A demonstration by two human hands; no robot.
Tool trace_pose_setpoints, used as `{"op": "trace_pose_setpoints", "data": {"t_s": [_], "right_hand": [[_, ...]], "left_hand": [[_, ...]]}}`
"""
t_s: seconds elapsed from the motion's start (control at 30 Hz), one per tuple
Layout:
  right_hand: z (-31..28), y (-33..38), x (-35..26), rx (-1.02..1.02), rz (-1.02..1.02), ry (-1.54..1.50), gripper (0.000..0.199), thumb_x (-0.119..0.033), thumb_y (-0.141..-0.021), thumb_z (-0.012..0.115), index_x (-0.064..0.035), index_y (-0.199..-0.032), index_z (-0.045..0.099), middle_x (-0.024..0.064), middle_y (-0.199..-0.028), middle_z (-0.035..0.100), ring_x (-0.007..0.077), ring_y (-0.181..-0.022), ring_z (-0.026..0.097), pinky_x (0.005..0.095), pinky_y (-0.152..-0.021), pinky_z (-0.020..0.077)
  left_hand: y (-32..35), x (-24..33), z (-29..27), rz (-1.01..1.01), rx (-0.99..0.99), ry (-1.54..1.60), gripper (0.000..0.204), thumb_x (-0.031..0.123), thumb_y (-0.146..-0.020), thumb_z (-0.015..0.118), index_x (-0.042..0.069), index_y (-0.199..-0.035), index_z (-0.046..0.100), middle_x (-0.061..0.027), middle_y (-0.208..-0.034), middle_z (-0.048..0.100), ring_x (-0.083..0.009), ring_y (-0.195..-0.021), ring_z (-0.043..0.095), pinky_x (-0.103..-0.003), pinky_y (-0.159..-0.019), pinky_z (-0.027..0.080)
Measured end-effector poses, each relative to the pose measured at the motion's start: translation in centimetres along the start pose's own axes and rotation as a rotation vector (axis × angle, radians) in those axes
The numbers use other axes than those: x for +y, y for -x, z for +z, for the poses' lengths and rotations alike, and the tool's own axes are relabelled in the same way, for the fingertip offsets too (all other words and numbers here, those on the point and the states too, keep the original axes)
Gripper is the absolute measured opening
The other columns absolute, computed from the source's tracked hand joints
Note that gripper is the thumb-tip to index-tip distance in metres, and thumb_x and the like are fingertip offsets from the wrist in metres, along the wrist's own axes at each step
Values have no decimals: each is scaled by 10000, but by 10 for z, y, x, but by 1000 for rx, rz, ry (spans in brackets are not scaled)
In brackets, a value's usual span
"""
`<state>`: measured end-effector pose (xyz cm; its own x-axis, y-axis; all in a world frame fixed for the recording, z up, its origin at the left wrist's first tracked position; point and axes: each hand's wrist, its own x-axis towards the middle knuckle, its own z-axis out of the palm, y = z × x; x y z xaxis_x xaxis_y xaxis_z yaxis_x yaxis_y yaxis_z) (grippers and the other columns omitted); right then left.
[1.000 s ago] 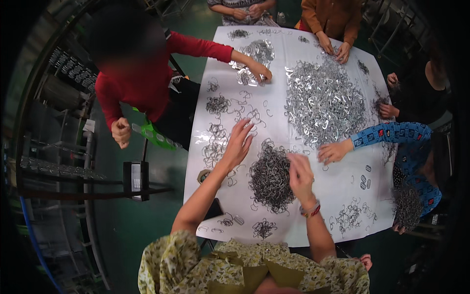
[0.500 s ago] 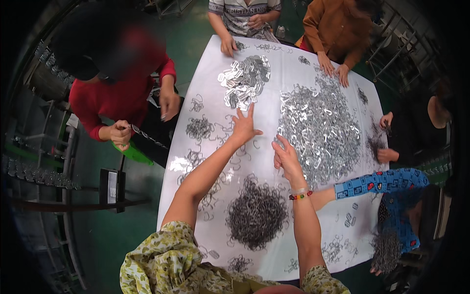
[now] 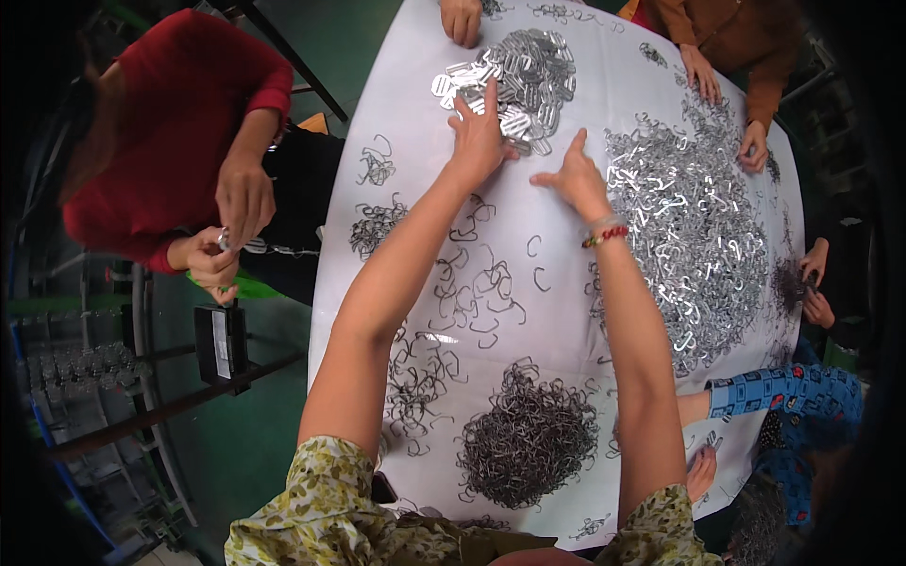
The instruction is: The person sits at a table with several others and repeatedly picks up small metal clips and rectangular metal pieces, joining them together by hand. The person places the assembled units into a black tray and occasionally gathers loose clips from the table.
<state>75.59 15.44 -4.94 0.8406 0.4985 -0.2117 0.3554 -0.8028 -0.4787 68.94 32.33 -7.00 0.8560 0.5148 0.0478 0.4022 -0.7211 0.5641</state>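
My left hand (image 3: pixel 479 141) reaches to the near side of a pile of flat silver slotted metal plates (image 3: pixel 543 75). Its fingers are stretched out, with the fingertips over the pile's edge; whether anything lies under the palm is hidden. Over the white table, my right hand (image 3: pixel 574 181) is spread with thumb and forefinger apart and nothing visible in it. Just right of it lies a wide heap of shiny bent metal hooks (image 3: pixel 694 236). A dense mound of darker wire hooks (image 3: pixel 527 434) sits between my forearms.
Loose wire hooks (image 3: pixel 462 292) are scattered beside my left forearm on the white table (image 3: pixel 576 302). A person in a red top (image 3: pixel 179 123) handles small metal parts at the left. Other people's hands rest around the far and right edges; a blue patterned sleeve (image 3: pixel 793 391) reaches in from the right.
Both my hands have moved forward, the left onto the slotted plates. My right hand has opened from a loosely curled shape. The whole view has shifted, and the red-sleeved person's hands have come together.
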Motion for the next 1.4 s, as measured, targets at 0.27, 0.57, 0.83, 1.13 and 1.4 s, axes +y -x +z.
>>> {"op": "trace_pose_setpoints", "data": {"t_s": [0.27,0.57,0.83,1.13,1.4], "right_hand": [[5,-58,-36,0,-142,107,790,-380,-611,879,64,-1176,551,193,-997,684,353,-973,677,435,-815,544],[8,-39,-23,-221,-62,-453,620,-136,-676,822,60,-1172,506,191,-1041,664,246,-882,696,381,-676,605],[7,-10,-3,-690,37,-1640,337,-121,-905,651,-2,-1204,554,101,-1112,581,232,-1016,608,499,-929,545],[19,71,-29,-264,170,-2194,460,-492,-997,470,-76,-1153,589,100,-1136,629,224,-1014,617,408,-892,519],[-27,139,-47,-326,31,-2334,383,-512,-840,638,-150,-963,662,67,-996,668,228,-957,605,387,-922,474]], "left_hand": [[-56,-21,-14,10,-177,-55,1191,249,-439,953,261,-1465,348,-288,-1318,355,-456,-1142,552,-451,-982,498],[-17,-11,0,257,-17,389,600,9,-603,766,151,-1167,619,-152,-1287,382,-317,-1176,497,-381,-939,516],[20,5,11,305,86,526,289,-48,-708,640,45,-976,696,-100,-1122,476,-243,-1040,551,-326,-832,518],[76,44,-10,879,11,94,173,-43,-733,595,-22,-904,612,-231,-1132,560,-391,-1106,526,-450,-890,474],[167,154,-106,1085,134,-223,342,-108,-704,619,-40,-1039,627,-170,-1194,527,-352,-1053,534,-437,-904,474]]}}
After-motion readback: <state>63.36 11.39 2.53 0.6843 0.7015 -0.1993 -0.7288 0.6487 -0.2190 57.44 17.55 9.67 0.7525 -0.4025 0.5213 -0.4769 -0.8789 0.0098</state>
